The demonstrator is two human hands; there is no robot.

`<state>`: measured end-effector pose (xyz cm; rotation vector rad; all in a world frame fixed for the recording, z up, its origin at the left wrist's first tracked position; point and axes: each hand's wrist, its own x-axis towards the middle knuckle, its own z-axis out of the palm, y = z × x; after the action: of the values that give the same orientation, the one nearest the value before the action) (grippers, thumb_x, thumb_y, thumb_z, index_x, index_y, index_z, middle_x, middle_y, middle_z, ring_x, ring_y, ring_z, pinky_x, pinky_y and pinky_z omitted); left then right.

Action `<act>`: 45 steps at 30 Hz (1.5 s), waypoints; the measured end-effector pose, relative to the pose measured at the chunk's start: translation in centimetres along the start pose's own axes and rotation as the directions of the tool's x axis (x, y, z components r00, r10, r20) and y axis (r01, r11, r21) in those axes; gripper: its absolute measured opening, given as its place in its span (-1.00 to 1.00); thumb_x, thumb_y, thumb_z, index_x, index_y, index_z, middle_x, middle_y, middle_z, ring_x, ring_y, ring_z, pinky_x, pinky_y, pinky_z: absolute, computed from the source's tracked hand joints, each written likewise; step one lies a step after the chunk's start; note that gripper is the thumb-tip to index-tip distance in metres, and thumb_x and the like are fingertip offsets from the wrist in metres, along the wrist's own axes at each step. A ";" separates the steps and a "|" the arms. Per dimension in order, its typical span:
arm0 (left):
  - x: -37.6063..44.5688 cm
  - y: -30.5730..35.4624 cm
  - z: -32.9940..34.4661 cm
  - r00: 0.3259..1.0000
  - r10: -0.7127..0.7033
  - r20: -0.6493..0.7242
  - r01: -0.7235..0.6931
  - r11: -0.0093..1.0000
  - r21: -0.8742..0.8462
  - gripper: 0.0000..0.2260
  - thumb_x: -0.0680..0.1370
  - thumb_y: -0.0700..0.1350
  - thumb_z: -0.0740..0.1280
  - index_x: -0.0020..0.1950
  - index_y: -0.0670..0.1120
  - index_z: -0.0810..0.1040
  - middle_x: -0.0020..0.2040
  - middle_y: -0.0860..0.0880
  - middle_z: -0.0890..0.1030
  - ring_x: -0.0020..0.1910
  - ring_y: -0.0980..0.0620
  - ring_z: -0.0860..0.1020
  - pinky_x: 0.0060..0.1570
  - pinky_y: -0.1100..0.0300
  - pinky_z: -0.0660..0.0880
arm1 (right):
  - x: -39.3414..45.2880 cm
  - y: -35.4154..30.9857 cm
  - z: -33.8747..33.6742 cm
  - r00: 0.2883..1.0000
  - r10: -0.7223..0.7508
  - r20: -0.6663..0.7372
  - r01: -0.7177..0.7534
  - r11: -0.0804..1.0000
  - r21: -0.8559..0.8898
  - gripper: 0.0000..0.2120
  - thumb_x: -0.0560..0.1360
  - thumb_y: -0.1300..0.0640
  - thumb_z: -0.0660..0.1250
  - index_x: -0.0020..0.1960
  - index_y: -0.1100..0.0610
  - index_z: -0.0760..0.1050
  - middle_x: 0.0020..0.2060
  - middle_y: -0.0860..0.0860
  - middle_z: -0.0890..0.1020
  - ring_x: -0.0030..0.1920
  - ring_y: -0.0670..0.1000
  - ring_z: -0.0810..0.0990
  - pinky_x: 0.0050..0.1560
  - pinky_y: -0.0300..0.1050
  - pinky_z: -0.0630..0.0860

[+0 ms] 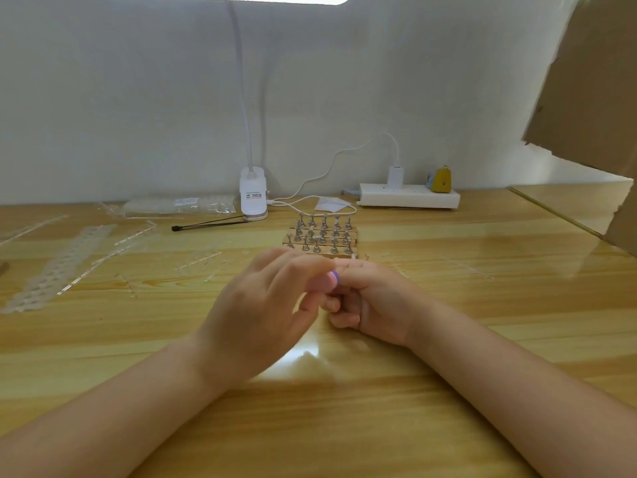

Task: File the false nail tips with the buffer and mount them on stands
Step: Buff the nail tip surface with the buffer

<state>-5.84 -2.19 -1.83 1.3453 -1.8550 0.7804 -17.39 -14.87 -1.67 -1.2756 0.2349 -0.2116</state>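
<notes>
My left hand [262, 305] and my right hand [372, 301] meet at the middle of the wooden table. Between them shows the end of a small pink and purple buffer [330, 279]. My right hand's fingers curl round it. My left hand's fingertips pinch at the buffer's end; a nail tip there is too blurred to make out. Just beyond the hands stand several metal nail stands [322, 236] on wooden bars, some with clear tips on top.
Clear plastic nail-tip strips [58, 267] and sprue bits lie at the left. A bag of tips [179, 205], a clip lamp base [253, 196], a black tool [210, 224], a white power strip [410, 198] and cardboard [586, 81] line the back and right.
</notes>
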 end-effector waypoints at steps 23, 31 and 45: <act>0.2 -0.9 -0.6 0.999 0.012 -0.031 -0.012 1.000 0.012 -0.64 0.47 -0.34 0.41 0.18 -0.14 0.38 -0.11 -0.03 0.65 -0.14 -0.04 0.59 -0.01 0.12 0.50 | -0.2 -0.4 -0.1 0.994 0.106 0.013 -0.106 0.994 0.001 -0.85 0.46 0.18 0.24 -0.27 0.09 0.34 -0.47 -0.07 0.22 -0.45 -0.11 0.28 -0.51 -0.30 0.07; 0.0 -1.2 -0.6 0.999 0.022 -0.033 -0.022 1.000 0.001 -0.65 0.47 -0.35 0.42 0.17 -0.14 0.39 -0.12 -0.03 0.65 -0.16 -0.05 0.60 -0.04 0.09 0.51 | -0.2 -0.4 -0.1 0.992 0.118 0.041 -0.118 0.993 -0.018 -0.81 0.50 0.15 0.23 -0.29 0.08 0.34 -0.47 -0.08 0.18 -0.46 -0.12 0.24 -0.49 -0.29 0.04; 0.0 -0.4 -0.1 0.997 0.061 0.040 -0.057 0.994 -0.090 -0.67 0.50 -0.35 0.36 0.19 -0.13 0.38 -0.06 -0.05 0.64 -0.07 -0.06 0.61 0.07 0.16 0.49 | -0.2 -0.4 0.1 0.995 0.085 0.055 -0.083 0.996 -0.034 -0.86 0.38 0.19 0.31 -0.34 0.04 0.45 -0.43 -0.04 0.16 -0.46 -0.11 0.25 -0.49 -0.28 0.04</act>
<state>-5.50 -2.25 -1.72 1.2655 -1.9474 0.6960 -17.58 -14.85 -1.22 -1.2979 0.2441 -0.0999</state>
